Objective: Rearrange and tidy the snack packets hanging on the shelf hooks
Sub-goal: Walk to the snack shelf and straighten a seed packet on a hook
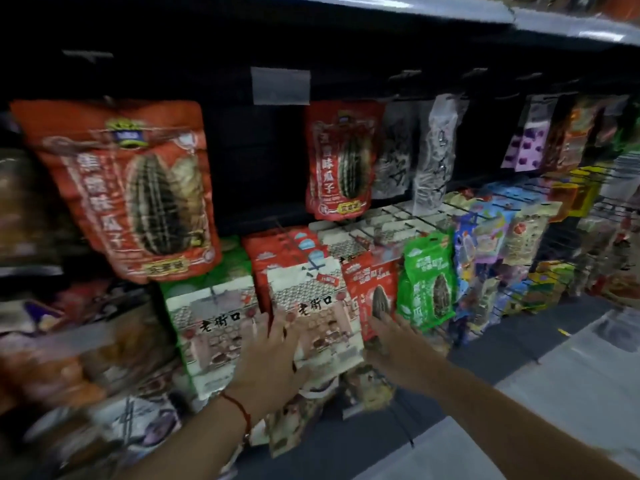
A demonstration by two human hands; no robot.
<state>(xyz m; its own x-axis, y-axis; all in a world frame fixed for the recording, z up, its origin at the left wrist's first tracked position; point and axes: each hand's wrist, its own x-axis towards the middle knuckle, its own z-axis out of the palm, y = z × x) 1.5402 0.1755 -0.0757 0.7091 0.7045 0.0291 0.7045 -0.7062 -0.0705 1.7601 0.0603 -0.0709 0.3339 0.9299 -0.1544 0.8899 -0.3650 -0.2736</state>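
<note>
Both hands are at the lower row of hanging packets, so the tidying is under way there but, by the look of the shelf, far from finished. The left hand lies flat with its fingers straight and a little spread, pressing on the seam between two white packets: the left white packet and the right white packet, which hangs in front of a red-topped one. The right hand reaches in just beside them, fingers extended and loosely together, touching the lower edge of the red seed packet; neither hand pinches anything that I can see, though motion blur makes the fingertips hard to read.

On what is done: the green packet to the right and the rows beyond it hang fairly square. On what is left: the two white packets sit at different depths and overlap, the large red packet on the upper row hangs tilted, and there is a wide dark gap between it and the small red packet. Packets below the hands look crooked as well. My judgement is that straightening this lower row is the step in hand, with the upper hooks still to be filled or evened out.
</note>
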